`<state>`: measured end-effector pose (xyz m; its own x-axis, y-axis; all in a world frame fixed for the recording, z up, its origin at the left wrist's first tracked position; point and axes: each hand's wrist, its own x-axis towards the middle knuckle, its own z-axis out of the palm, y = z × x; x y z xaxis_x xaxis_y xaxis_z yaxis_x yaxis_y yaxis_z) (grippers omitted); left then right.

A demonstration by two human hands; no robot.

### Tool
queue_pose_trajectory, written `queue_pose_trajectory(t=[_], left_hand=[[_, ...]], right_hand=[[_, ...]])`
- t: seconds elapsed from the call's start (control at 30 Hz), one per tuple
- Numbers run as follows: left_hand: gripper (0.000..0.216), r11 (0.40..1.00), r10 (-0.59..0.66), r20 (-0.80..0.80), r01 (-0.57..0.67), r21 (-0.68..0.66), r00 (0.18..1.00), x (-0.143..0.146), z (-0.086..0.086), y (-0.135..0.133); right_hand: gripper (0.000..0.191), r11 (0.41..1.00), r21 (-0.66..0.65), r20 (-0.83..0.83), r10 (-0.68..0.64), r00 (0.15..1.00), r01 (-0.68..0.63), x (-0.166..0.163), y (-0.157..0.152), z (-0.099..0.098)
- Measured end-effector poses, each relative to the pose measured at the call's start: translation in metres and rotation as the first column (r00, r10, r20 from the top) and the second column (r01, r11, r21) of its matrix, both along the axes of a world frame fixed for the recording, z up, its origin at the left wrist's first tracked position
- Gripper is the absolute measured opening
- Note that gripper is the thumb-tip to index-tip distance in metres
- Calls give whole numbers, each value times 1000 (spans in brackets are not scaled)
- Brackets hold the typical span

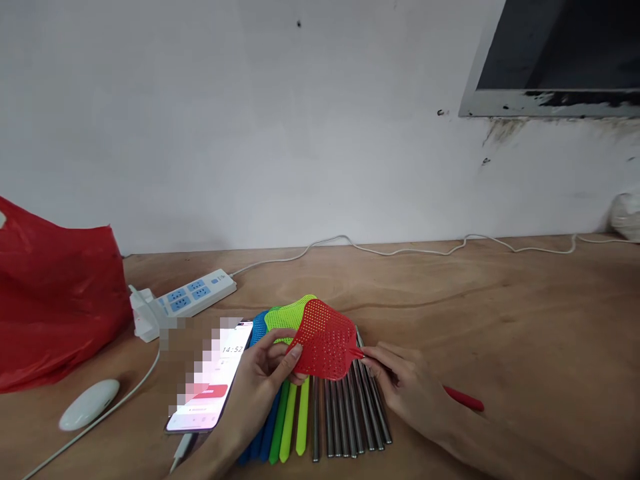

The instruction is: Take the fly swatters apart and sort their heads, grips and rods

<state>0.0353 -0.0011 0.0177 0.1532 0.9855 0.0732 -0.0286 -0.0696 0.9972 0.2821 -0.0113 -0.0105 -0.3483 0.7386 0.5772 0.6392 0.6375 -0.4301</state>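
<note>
Between my two hands is a red fly swatter with a perforated head [327, 340]. My left hand [270, 365] pinches the left edge of that head between thumb and fingers. At its narrow neck, my right hand [405, 381] is closed; a red handle [465, 398] sticks out past the wrist. Yellow-green [289, 316] and blue [259, 327] mesh swatter heads lie behind, partly covered. Below the red head, several metal rods [350, 423] lie side by side. Left of them are blue [266, 437], green [280, 427] and yellow-green handles [303, 420].
A lit phone [215, 393] lies by my left forearm, with a cable plugged in. Farther left are a white power strip [200, 297], a smooth white oval object [90, 405] and a red plastic bag [55, 300]. A thin white cord [390, 253] runs along the wall.
</note>
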Motion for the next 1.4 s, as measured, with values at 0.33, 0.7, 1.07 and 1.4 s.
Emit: queue_pose_trajectory(t=[0.33,0.7,1.07,1.4], left_hand=[[37,985,-171,-205,166,-39,964,2,19,-14],[45,925,374,112,-379,24,921,-41,45,9],[46,992,-117,-242,100,-81,963,-16,24,7],[50,984,-169,-201,153,-92,965,-5,18,-1]], right_hand=[[19,987,-158,73,11,997,0,0,-6,16],[22,975,-110,30,-190,981,192,34,5,24],[44,493,-818,-420,-161,893,-296,10,9,43],[48,286,-877,-456,-240,857,-386,-1,9,48]])
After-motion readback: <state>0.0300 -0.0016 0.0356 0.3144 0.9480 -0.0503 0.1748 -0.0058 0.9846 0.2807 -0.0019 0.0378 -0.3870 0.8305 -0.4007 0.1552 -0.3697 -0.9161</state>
